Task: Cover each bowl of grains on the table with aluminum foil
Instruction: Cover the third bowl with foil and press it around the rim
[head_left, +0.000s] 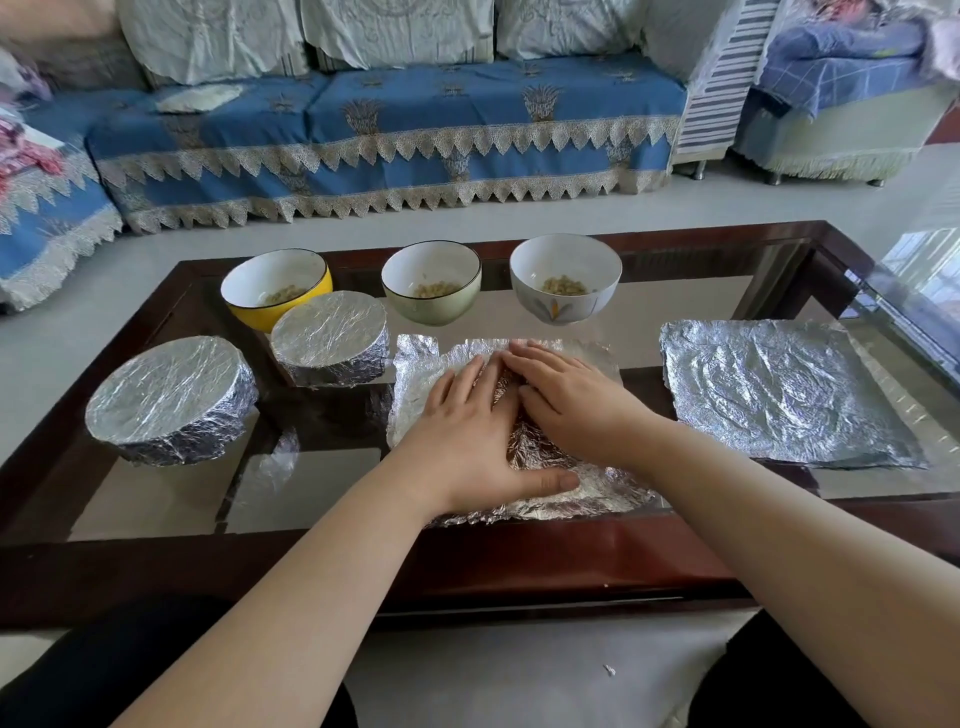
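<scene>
A crumpled foil sheet (582, 483) lies flat on the glass table in front of me. My left hand (467, 436) and my right hand (576, 400) both press palm-down on it, fingers spread and side by side. Two foil-covered bowls stand to the left: a larger one (169, 397) and a smaller one (330, 335). Behind them three uncovered bowls hold grains: a yellow bowl (244, 306), a pale green bowl (434, 301) and a white flowered bowl (566, 301). A second foil sheet (779, 389) lies flat at the right.
The table (519, 556) has a dark wood frame and a glass top. A blue-covered sofa (389, 145) stands beyond it, with a stool at the far right. My knees in dark trousers are at the bottom corners.
</scene>
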